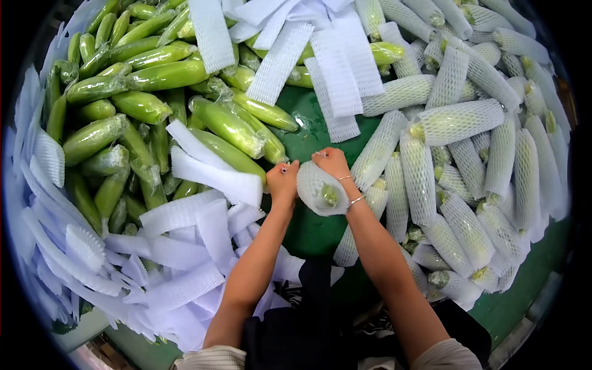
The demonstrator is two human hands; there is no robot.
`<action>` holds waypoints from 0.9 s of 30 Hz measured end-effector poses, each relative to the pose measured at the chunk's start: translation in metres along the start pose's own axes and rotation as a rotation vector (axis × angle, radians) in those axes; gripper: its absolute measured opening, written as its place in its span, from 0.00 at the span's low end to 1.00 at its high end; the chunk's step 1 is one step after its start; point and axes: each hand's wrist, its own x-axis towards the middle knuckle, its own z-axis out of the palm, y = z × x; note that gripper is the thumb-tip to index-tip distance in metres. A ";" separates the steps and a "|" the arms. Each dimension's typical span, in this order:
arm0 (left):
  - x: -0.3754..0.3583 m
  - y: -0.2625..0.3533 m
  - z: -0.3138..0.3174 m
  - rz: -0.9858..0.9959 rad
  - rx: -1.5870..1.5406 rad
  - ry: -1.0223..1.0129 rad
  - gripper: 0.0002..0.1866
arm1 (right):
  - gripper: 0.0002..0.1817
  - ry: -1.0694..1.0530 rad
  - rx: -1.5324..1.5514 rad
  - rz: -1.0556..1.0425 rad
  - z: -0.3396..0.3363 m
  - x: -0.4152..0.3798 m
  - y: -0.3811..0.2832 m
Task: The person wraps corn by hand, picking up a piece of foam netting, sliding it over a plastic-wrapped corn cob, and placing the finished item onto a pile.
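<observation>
White foam-net sleeve [311,190] w/ green-tipped veg [329,195] btwn L hand [283,181] & R hand [333,163], both curled; can't tell if pinching.

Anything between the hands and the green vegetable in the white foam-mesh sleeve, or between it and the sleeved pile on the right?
Nothing visible separates the left hand or right hand from the mesh-sleeved vegetable. Toward the sleeved pile, the bare right forearm and its braceleted wrist stand in the way, just right of the vegetable.
</observation>
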 end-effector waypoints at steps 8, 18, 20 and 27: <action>0.000 0.031 0.037 -0.095 -0.078 0.188 0.07 | 0.16 -0.125 1.196 0.468 -0.023 -0.084 -0.064; -0.014 0.140 0.017 0.985 0.536 0.061 0.16 | 0.24 -0.138 1.655 -0.274 -0.295 0.005 -0.161; -0.019 0.137 -0.016 0.996 0.922 0.131 0.26 | 0.23 -0.162 1.630 -0.441 -0.296 0.013 -0.173; -0.060 0.116 -0.077 0.688 1.132 0.016 0.45 | 0.34 0.435 -0.342 -0.579 -0.109 0.154 -0.169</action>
